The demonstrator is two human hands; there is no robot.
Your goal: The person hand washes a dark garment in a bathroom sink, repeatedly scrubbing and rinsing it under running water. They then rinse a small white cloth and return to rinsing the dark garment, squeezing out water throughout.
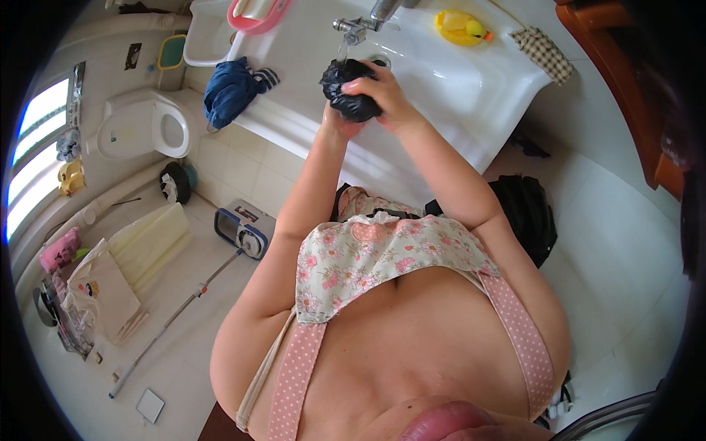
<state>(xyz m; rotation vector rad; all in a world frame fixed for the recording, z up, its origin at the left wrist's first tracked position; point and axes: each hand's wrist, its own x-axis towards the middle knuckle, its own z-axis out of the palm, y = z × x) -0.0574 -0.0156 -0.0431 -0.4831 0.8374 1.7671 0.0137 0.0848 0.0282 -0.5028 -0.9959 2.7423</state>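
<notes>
Under the tap (354, 34), a thin stream of water falls onto a black, shiny, crumpled bundle (346, 87). Whether it is wet cloth or plastic I cannot tell. My right hand (385, 94) wraps around it from the right, with thumb and fingers pressed into its folds. From below and the left, my left hand (341, 122) supports it, and most of that hand's fingers are hidden behind the bundle. Both hands are closed on it, above the white sink (448, 103).
A yellow duck-shaped dish (457, 28) and checked cloth (543, 53) lie on the sink's right side. Blue cloth (229, 94) hangs over its left edge, near a pink basin (257, 22). Left stand a toilet (121, 136) and mop (180, 309); a wooden frame (625, 88) is right.
</notes>
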